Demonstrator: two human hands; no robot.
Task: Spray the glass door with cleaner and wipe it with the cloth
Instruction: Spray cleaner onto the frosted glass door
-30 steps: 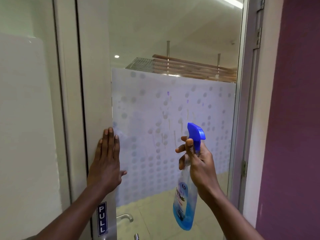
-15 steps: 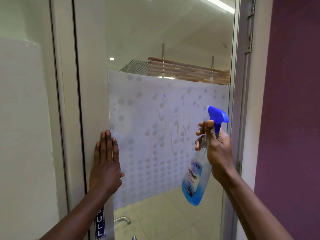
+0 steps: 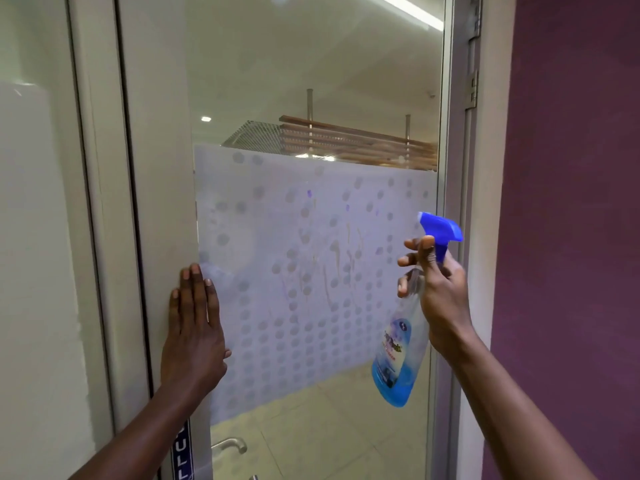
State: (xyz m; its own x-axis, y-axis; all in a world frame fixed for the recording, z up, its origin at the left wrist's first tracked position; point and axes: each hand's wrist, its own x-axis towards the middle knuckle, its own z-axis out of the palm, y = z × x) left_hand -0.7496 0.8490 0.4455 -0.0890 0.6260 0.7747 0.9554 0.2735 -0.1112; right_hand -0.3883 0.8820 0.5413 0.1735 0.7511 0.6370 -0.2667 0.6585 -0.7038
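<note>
The glass door (image 3: 311, 98) fills the middle of the view, with a frosted band of dots (image 3: 304, 271) across it and thin drips of cleaner running down the band. My left hand (image 3: 194, 327) lies flat with straight fingers on the door's left stile and the glass edge. My right hand (image 3: 440, 292) grips the neck of a clear spray bottle (image 3: 401, 355) with blue liquid and a blue trigger head (image 3: 440, 230), fingers at the trigger, nozzle towards the glass at the door's right side. No cloth is in view.
A blue PULL sign (image 3: 181, 452) and a metal lever handle (image 3: 230, 445) sit low on the door. The grey door frame with hinges (image 3: 472, 88) runs down the right, next to a purple wall (image 3: 571, 202). A frosted side panel (image 3: 34, 237) stands left.
My right hand carried the spray bottle from the middle of the glass up and to the right edge. My left hand stayed flat on the door stile.
</note>
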